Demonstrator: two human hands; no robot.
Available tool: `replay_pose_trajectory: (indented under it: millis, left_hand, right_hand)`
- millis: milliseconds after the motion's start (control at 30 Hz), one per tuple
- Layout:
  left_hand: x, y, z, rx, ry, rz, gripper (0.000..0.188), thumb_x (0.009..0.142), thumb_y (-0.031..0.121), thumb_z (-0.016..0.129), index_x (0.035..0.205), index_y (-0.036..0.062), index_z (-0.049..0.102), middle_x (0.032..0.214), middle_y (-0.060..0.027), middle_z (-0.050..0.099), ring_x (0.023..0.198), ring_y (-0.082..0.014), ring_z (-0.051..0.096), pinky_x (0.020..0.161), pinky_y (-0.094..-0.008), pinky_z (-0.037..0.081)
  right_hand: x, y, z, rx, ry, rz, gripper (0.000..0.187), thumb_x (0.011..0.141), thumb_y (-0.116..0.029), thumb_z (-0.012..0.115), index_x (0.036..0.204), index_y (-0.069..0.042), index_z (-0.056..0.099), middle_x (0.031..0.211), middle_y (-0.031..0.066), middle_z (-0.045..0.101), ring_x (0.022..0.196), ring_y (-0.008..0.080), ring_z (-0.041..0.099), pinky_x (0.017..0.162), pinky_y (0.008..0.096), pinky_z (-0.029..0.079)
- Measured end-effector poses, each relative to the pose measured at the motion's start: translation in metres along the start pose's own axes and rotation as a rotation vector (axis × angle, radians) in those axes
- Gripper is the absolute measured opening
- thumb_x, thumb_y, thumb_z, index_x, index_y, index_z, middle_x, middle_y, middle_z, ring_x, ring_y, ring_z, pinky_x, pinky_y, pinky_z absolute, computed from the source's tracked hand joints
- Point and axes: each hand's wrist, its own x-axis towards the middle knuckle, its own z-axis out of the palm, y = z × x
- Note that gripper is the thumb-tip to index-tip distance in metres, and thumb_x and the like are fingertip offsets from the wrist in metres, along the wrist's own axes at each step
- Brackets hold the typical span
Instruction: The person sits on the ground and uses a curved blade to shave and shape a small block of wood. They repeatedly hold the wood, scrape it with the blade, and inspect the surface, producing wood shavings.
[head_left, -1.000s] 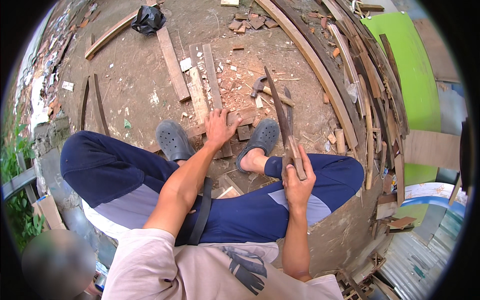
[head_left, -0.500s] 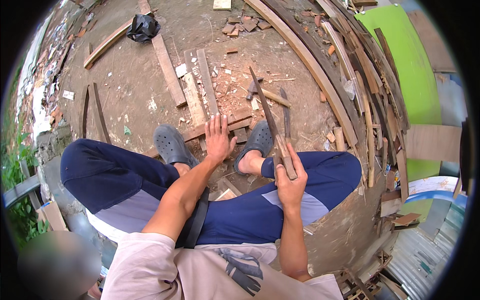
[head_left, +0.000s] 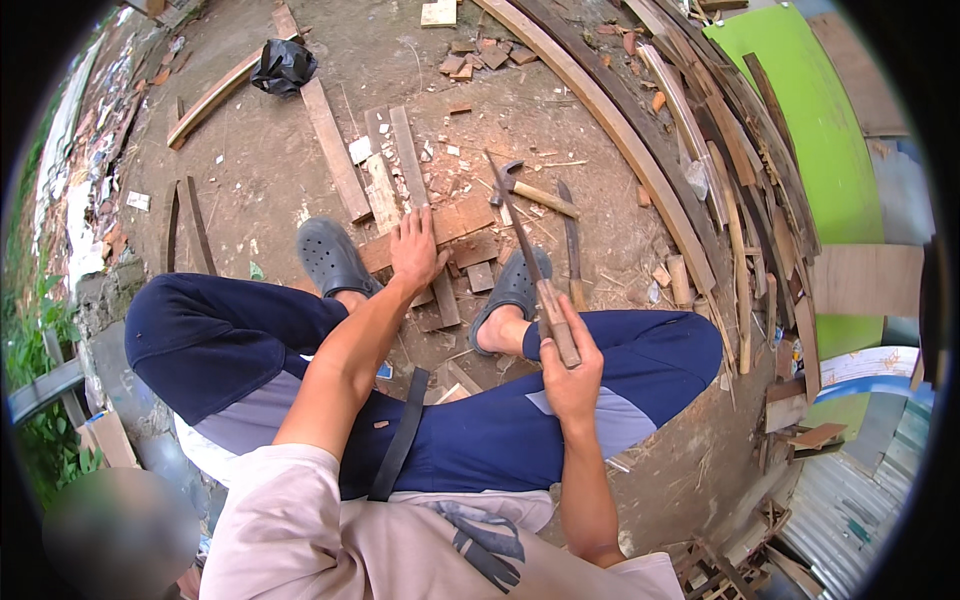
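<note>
My right hand (head_left: 572, 375) is closed round the wooden handle of a long-bladed tool (head_left: 522, 235). Its narrow dark blade, seen almost edge-on, points up and away over the ground between my feet. Stretched out, the fingers of my left hand (head_left: 414, 248) lie flat on a reddish-brown wooden board (head_left: 462, 221), which rests across other wood pieces. Close by the board, a narrow plank (head_left: 408, 150) and a paler plank (head_left: 383, 195) extend away from me. A claw hammer (head_left: 540, 197) and a knife with a wooden handle (head_left: 571, 240) lie beyond my right foot.
Long timber strips (head_left: 610, 110) curve along the right, near a green panel (head_left: 810, 130). A black plastic bag (head_left: 284, 66) sits at the far left on a plank. Wood chips, small offcuts (head_left: 490, 55) and my grey clogs (head_left: 335, 258) are on the dirt ground.
The board under my left hand has turned so more of its broad face shows. That hand has shifted slightly left and away. The tool has drawn slightly left and nearer; my left foot has moved away.
</note>
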Motion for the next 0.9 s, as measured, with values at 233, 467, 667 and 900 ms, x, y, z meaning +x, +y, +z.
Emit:
replay_pose_trajectory:
  millis: [233,467,667,900]
  left_hand:
    - [0.018,0.017,0.025,0.130,0.005,-0.054,0.083,0.081,0.022,0.075,0.152,0.0028,0.035,0.136,-0.0169,0.052,0.129,-0.0331,0.049,0.109,-0.0497,0.037]
    - [0.035,-0.004,0.008,0.118,-0.111,0.066,0.086,0.081,0.023,0.077,0.152,0.0063,0.032,0.134,-0.0189,0.054,0.128,-0.0345,0.053,0.104,-0.0524,0.043]
    - [0.074,-0.029,-0.026,-0.051,-0.330,0.132,0.093,0.074,0.033,0.082,0.151,0.0081,0.037,0.131,-0.0221,0.059,0.124,-0.0396,0.057,0.105,-0.0473,0.049]
    - [0.065,-0.038,0.005,-0.179,-0.112,0.163,0.084,0.072,0.038,0.084,0.137,-0.0002,0.048,0.126,-0.0210,0.062,0.118,-0.0386,0.061,0.101,-0.0472,0.052]
  right_hand:
    - [-0.002,-0.002,0.011,-0.035,-0.083,-0.067,0.055,0.085,-0.004,0.063,0.140,-0.002,0.060,0.125,0.0234,0.070,0.114,0.0341,0.070,0.095,0.0366,0.055]
    - [0.002,-0.011,0.016,0.010,-0.086,-0.038,0.056,0.085,-0.005,0.065,0.140,-0.003,0.059,0.117,0.0232,0.071,0.100,0.0347,0.074,0.085,0.0378,0.057]
    - [0.001,-0.010,0.017,-0.018,-0.116,-0.025,0.055,0.086,-0.006,0.064,0.140,-0.002,0.059,0.119,0.0230,0.071,0.103,0.0336,0.073,0.087,0.0372,0.057]
    - [0.001,-0.022,0.023,-0.080,-0.191,-0.016,0.052,0.090,-0.007,0.064,0.141,-0.001,0.057,0.120,0.0253,0.071,0.110,0.0356,0.071,0.092,0.0373,0.055]
